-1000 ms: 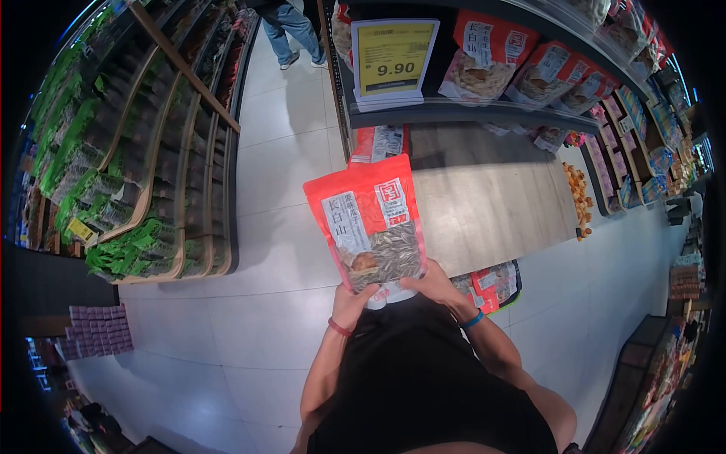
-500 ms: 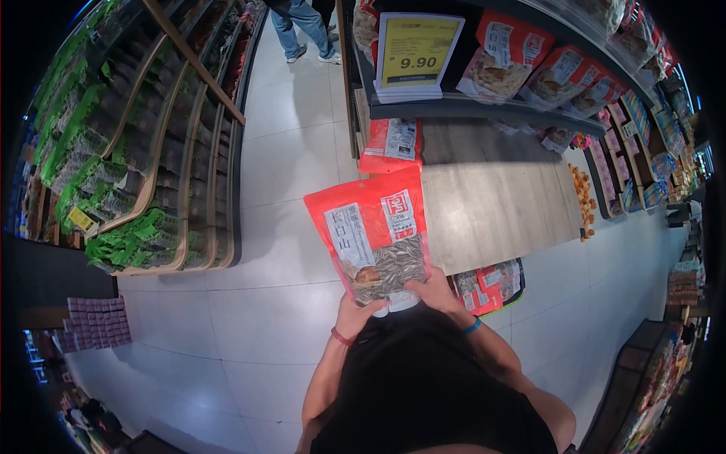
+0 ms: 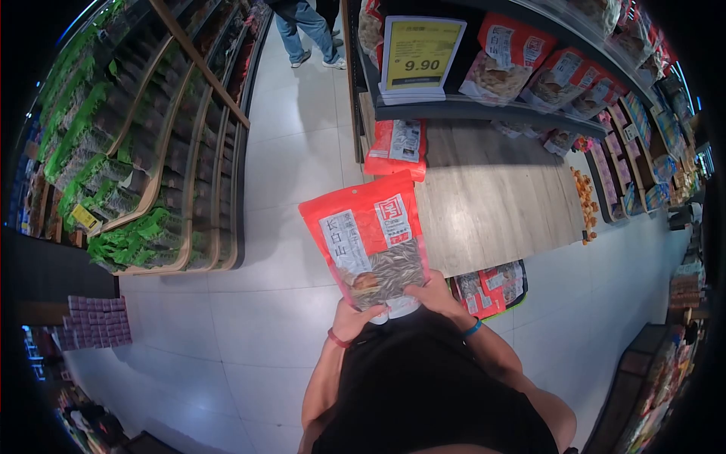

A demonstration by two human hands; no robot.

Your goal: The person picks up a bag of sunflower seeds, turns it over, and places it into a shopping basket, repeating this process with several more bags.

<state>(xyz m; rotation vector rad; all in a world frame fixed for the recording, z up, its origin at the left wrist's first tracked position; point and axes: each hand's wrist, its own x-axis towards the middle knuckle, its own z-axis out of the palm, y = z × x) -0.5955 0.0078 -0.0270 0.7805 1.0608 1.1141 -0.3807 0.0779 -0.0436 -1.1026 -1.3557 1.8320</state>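
Left hand (image 3: 352,319), one: gripping, its thumb pointing right. Right hand (image 3: 435,293), one: gripping slightly farther off, its thumb pointing left. Bare forearms (image 3: 324,378), two: reaching from the near side, converging toward the hands.

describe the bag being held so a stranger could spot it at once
Find the wooden table below the dark shelf with the yellow price sign. Beside it, the left hand and right hand grip the lower end of a red seed bag. It alone is held; the other red bag behind it lies on the table.
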